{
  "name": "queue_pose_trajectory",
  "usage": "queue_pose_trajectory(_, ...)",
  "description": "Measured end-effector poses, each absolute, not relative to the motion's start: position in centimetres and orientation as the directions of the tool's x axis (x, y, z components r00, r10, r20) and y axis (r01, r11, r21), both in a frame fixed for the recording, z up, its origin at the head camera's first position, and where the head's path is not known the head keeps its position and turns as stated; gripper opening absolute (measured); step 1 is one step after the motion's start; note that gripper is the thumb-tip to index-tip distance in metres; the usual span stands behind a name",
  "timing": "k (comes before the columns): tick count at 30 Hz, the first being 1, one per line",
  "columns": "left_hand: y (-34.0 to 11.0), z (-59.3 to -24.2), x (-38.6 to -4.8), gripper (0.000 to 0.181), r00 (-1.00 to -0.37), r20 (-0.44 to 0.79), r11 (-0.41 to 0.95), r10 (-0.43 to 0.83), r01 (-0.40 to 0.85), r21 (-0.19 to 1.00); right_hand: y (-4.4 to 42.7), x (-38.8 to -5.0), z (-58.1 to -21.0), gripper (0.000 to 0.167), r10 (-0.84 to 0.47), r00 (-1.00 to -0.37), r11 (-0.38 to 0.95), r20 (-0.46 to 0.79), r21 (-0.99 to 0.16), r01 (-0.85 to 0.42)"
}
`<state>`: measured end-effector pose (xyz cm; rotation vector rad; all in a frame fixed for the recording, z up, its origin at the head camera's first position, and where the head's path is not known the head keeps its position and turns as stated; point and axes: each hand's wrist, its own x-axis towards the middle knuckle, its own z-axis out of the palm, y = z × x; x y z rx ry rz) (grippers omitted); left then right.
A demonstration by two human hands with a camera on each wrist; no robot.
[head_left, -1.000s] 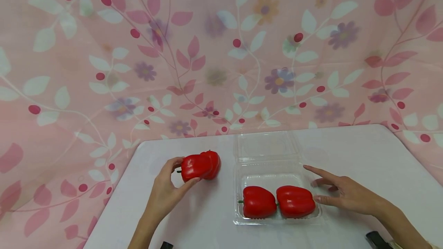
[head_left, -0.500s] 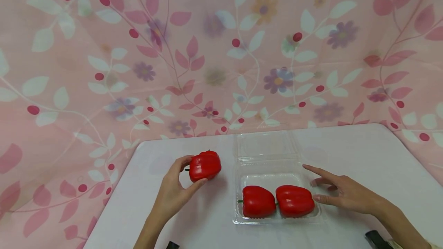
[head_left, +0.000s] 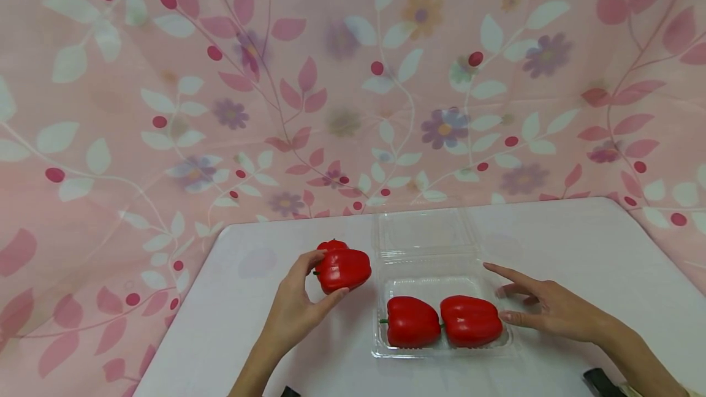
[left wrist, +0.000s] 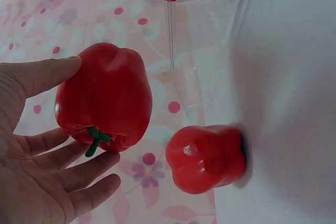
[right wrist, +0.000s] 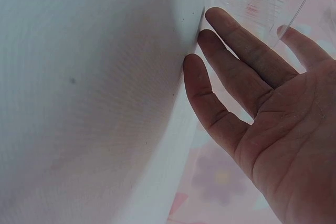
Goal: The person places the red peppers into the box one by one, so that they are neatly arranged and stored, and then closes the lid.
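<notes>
My left hand [head_left: 300,308] grips one red pepper [head_left: 344,270] between the thumb and the other fingers, the gap between them as wide as the fruit. The pepper is held clear of the counter [head_left: 331,360], to the left of a clear container [head_left: 429,353], its green stem [left wrist: 94,142] turned toward my palm. My right hand [head_left: 551,308] holds nothing; its fingers are spread and gently bent beside the container's right edge. Whether the thumb touches the rim or the pepper nearest it I cannot tell.

Within the near part of the container two red peppers lie side by side, a left one [head_left: 412,322] and a right one [head_left: 471,321]; the clear lid [head_left: 425,231] is folded back toward the floral cloth [head_left: 331,78].

Comparison of views: in the head view the held pepper hides most of a further pepper [left wrist: 205,158], which rests on the counter just behind it; the left wrist view separates the two and reveals the lobes of the latter. The right wrist view alone presents my right palm and the undersides of its fingers, with the container's ribbed clear plastic beyond them.
</notes>
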<state>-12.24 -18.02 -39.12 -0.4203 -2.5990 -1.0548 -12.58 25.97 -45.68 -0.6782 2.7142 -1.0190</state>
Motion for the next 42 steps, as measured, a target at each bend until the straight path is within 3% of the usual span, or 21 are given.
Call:
queue_pose_trajectory(19,-14.9,-39.6,-12.4,0.072,-0.900,0.359,0.589,0.245,0.433,0.682,25.9,-12.6,-45.7,0.081,-0.460,-0.888,0.671,-0.008,-0.659,-0.342)
queue_pose_trajectory(42,-11.3,-39.1,-12.8,0.068,-0.901,0.265,0.595,0.345,0.428,0.680,26.0,-12.6,-45.6,0.081,-0.469,-0.883,0.661,-0.005,-0.666,-0.347)
